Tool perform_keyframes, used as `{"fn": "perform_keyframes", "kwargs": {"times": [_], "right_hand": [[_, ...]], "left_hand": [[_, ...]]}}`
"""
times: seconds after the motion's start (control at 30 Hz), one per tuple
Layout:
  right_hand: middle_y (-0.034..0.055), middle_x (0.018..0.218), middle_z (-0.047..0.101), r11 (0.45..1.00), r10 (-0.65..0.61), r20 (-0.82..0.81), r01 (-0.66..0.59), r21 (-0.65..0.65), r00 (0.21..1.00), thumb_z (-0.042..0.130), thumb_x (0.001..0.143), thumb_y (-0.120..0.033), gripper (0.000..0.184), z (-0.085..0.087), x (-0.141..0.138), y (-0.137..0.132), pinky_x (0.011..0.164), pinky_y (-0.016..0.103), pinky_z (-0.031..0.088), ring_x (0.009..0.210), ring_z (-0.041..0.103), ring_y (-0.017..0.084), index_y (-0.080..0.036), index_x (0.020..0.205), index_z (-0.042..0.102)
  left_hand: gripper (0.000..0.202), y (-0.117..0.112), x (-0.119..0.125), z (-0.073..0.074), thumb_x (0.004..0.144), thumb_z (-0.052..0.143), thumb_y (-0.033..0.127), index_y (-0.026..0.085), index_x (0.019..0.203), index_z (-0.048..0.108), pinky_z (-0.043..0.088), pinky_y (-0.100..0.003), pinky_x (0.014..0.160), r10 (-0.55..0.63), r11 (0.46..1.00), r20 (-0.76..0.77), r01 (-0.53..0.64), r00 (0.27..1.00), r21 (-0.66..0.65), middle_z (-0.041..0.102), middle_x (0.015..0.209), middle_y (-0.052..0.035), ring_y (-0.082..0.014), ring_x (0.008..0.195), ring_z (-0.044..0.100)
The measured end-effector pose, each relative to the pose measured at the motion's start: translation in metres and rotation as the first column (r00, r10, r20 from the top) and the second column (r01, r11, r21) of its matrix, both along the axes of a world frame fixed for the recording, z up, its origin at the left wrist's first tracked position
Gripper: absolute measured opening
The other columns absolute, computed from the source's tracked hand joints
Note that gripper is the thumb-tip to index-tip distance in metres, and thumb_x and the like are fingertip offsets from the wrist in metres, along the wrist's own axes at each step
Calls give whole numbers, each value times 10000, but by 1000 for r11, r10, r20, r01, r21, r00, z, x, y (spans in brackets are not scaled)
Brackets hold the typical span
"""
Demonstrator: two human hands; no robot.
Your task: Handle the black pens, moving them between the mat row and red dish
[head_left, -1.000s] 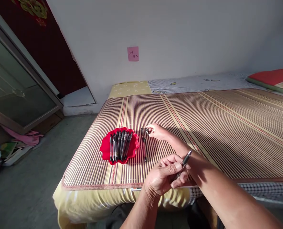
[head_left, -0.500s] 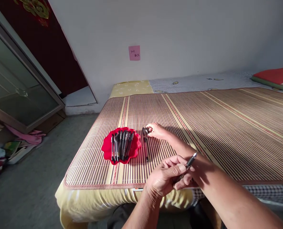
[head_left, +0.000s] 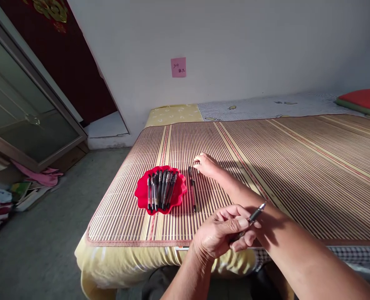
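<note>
My left hand (head_left: 225, 229) is closed around a dark pen (head_left: 256, 213) whose bare silver tip points up and to the right. Beyond it, my right hand (head_left: 206, 164) hovers low over the striped mat, fingers slightly apart, with nothing visible in them. Just left of those fingers lies a capped black pen (head_left: 192, 189), lengthwise on the mat and apart from the hand. A red scalloped plate (head_left: 140, 196) stands left of that pen. Several black, clear-barrelled pens (head_left: 162, 187) lie side by side in it.
The slatted mat (head_left: 250, 154) covers a bed with a yellow sheet (head_left: 131, 260) hanging over its front edge. A pink note (head_left: 178, 67) is stuck on the wall. At the far right lies a folded red and green cloth (head_left: 362, 100); a glass-panelled door (head_left: 19, 104) stands left.
My right hand has moved slightly up and away from the pen on the mat; the dark thing at its fingertips no longer shows there. My left hand still grips its pen. The view shifted slightly.
</note>
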State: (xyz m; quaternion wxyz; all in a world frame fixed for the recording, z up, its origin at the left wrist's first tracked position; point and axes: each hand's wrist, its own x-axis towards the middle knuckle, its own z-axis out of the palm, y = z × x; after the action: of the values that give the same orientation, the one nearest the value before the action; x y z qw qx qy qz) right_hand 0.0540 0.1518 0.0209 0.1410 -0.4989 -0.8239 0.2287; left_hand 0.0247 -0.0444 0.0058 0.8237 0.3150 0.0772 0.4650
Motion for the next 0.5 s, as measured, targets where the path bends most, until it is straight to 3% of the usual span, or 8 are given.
{"fn": "perform_keyframes", "kwargs": {"times": [0.07, 0.17, 0.3, 0.5], "right_hand": [[110, 1091, 719, 1000, -10, 7, 10, -25, 1000, 646, 984, -216, 230, 6, -6, -3, 649, 275, 515, 754, 647, 153, -161, 1188, 739], [88, 924, 723, 996, -12, 45, 16, -87, 999, 759, 908, -254, 263, 12, -20, -7, 625, 290, 527, 700, 647, 167, -141, 1145, 748], [119, 954, 724, 987, -54, 83, 66, -145, 995, 813, 833, -188, 295, 15, -38, -7, 610, 298, 542, 703, 670, 184, -120, 1113, 750], [112, 912, 721, 974, -128, 59, 137, -182, 990, 762, 842, -131, 217, 16, -46, 0, 566, 273, 542, 668, 675, 169, -117, 1058, 743]], "left_hand": [[283, 0, 0, 1, 848, 820, 332, 82, 938, 722, 215, -199, 354, -2, 1000, -7, 2, 1000, -6, 660, 632, -30, -43, 366, 437], [308, -1, 0, 2, 838, 833, 348, 77, 934, 721, 210, -200, 351, 1, 1000, -20, -2, 1000, -19, 653, 618, -24, -39, 356, 430], [295, -1, -1, 1, 846, 827, 329, 72, 940, 718, 209, -199, 346, 6, 1000, -12, -6, 1000, -21, 660, 629, -30, -40, 367, 440], [284, -1, -3, 1, 849, 819, 323, 73, 939, 718, 228, -199, 350, 17, 999, 3, -17, 1000, -27, 663, 628, -33, -41, 360, 439]]}}
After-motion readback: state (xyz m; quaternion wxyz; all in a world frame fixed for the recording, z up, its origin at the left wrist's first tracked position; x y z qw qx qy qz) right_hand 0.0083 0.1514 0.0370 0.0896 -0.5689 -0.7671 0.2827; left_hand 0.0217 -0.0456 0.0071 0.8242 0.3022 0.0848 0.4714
